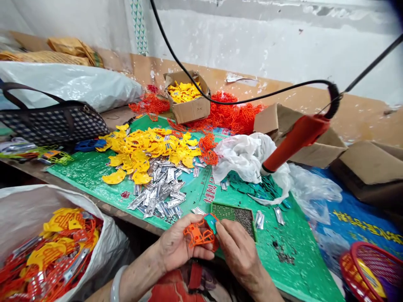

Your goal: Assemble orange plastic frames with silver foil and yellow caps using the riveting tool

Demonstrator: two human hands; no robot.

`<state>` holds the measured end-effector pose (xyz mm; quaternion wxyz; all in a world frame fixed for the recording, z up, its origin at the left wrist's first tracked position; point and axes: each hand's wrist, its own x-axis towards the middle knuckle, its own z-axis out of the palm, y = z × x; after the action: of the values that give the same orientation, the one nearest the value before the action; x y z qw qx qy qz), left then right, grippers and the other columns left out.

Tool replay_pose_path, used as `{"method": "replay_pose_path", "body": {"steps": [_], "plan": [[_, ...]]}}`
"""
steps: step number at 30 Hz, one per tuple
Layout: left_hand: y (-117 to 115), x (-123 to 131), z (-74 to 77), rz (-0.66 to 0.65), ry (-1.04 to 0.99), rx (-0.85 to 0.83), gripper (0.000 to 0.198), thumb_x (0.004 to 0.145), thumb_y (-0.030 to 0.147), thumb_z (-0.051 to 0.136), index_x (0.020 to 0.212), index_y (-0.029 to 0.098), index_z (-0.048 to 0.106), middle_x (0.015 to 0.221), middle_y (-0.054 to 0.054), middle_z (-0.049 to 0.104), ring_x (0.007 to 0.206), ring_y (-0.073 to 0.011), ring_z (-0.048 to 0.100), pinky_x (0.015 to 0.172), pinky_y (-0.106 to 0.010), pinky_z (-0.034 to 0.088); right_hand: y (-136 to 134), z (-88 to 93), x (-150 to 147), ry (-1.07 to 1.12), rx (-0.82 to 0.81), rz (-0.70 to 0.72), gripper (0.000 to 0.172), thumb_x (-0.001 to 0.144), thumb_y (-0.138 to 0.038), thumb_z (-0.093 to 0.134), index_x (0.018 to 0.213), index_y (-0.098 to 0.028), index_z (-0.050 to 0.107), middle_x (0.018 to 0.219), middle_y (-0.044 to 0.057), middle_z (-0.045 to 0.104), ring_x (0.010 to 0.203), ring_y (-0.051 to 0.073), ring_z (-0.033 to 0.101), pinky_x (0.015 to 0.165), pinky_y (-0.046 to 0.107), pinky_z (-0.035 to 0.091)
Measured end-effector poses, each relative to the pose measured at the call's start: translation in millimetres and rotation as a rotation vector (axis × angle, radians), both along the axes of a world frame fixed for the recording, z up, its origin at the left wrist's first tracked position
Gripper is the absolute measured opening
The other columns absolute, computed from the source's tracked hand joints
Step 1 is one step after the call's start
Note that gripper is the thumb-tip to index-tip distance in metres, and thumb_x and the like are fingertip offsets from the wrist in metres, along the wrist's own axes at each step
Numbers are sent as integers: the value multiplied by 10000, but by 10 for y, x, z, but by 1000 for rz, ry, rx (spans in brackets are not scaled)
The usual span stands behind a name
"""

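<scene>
My left hand [174,245], with a pale bangle at its wrist, holds an orange openwork plastic frame [197,236] above the table's near edge. The fingers of my right hand [241,253] pinch a small teal plastic piece [210,222] at the frame's upper right side; the exact contact is hidden by the fingertips. Just behind my hands lies a green perforated tray [225,211], its right part covered with small dark metal bits [244,219]. Farther back are a heap of silvery flat strips [163,188] and a pile of yellow plastic pieces [147,147].
A hanging red-orange power screwdriver [296,142] on a black cable is at the right, over a white plastic bag [242,153] and teal pieces [261,186]. A white sack [115,235] of orange and yellow parts stands at the left. Cardboard boxes [192,110] and orange netting-like parts [234,113] lie behind.
</scene>
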<state>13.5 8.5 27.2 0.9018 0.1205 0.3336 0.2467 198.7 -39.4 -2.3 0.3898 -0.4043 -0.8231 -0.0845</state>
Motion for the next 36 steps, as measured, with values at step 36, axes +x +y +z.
{"method": "replay_pose_path", "body": {"steps": [36], "plan": [[-190, -146, -146, -335, -205, -12, 245, 693, 202, 658, 898, 80, 716, 759, -94, 759, 638, -161, 722, 590, -215, 569, -329, 135, -6, -259, -23, 35, 190, 951, -143, 461, 998, -35, 610, 716, 104, 610, 653, 184, 512, 579, 312, 461]]}}
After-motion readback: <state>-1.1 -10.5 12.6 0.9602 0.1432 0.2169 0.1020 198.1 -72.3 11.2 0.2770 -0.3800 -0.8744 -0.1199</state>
